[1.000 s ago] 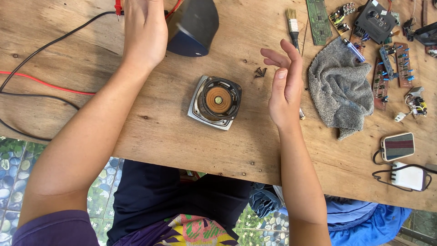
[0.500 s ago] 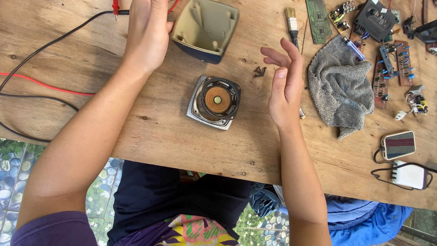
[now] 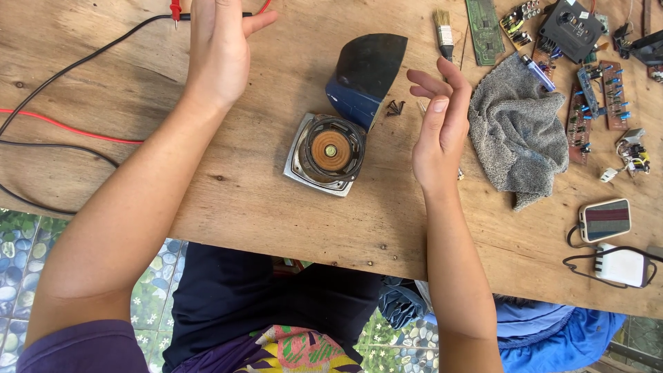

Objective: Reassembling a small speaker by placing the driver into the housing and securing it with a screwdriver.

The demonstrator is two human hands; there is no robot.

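A round speaker driver [image 3: 327,153] with an orange centre and a square metal frame lies on the wooden table [image 3: 242,200]. Just behind it stands a dark blue speaker housing [image 3: 366,77], touching the driver's far edge. My left hand [image 3: 219,48] hovers at the far left of the housing, fingers apart, holding nothing. My right hand [image 3: 440,124] is raised to the right of the driver, palm facing left, fingers loosely curled and empty. A few small dark screws [image 3: 395,107] lie between the housing and my right hand.
A grey rag [image 3: 519,131] lies right of my right hand. Circuit boards [image 3: 595,97] and loose electronic parts fill the far right. A paintbrush [image 3: 443,31] lies at the back. Red and black probe leads [image 3: 62,128] run across the left side. Two small boxed devices [image 3: 606,220] sit at the right edge.
The blue housing has left my left hand, tumbled over and come to rest behind the driver. My left hand stays raised and empty. My right hand has barely moved.
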